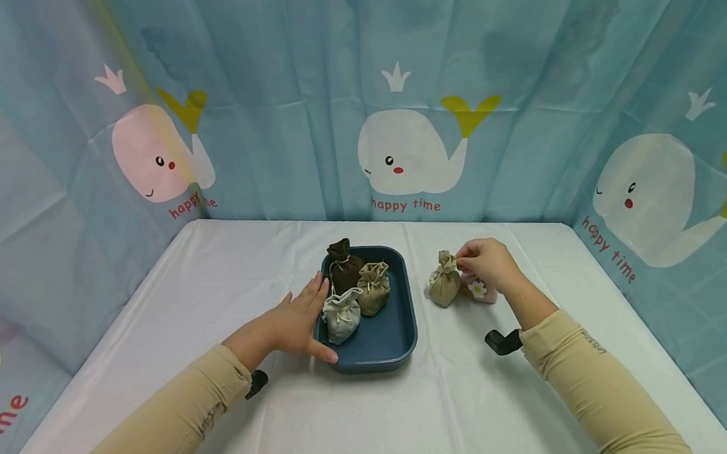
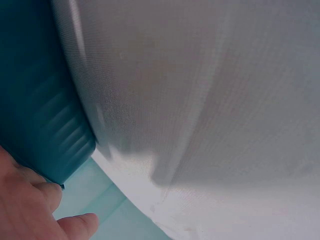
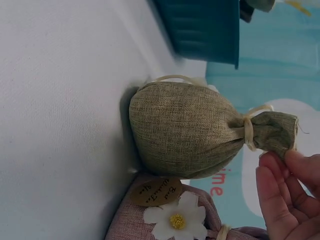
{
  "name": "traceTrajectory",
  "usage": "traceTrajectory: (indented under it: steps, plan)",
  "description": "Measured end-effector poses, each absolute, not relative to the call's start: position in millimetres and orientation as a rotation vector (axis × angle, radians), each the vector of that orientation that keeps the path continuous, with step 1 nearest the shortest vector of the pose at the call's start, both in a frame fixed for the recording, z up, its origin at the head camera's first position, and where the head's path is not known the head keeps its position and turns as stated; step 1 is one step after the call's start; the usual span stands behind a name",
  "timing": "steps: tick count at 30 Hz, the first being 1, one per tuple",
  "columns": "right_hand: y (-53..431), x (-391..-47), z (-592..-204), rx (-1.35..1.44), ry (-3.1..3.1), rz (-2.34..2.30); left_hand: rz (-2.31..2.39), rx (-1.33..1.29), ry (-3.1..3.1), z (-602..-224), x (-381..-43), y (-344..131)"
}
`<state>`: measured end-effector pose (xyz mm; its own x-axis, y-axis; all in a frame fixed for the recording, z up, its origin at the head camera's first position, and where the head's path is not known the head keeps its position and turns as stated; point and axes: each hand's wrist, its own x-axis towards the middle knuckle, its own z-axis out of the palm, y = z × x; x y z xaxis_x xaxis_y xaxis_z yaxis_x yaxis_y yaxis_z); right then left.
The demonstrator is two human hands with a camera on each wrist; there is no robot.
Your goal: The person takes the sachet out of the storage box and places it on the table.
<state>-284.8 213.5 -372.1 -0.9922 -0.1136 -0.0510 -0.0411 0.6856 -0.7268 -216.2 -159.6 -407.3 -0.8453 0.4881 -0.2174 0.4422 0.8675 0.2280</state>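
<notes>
My right hand (image 1: 488, 263) pinches the gathered top of a tan drawstring pouch (image 3: 185, 130), whose base sits on the table right of the blue tray. Beside that pouch stands a pink pouch (image 3: 140, 220) with a white flower, partly behind the hand in the head view. My left hand (image 1: 294, 323) lies with straight fingers along the left rim of the blue tray (image 1: 396, 337). Inside the tray are a dark brown pouch (image 1: 345, 274), another tan pouch (image 1: 374, 289) and a light grey pouch (image 1: 342, 318).
A white cloth (image 1: 352, 432) covers the table. Blue curtains (image 1: 301, 62) printed with whales hang around its back and sides. A black wrist mount (image 1: 503, 342) sticks out below the right hand, and another (image 1: 257, 383) near the left cuff.
</notes>
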Motion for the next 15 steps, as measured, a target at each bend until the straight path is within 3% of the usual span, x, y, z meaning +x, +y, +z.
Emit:
traceTrajectory:
  steps: [15]
  plan:
    - [211.2, -285.3, -372.0, -0.067, 2.735, -1.255, 0.245, 0.704, 2.773, -404.9, -214.7, -158.7]
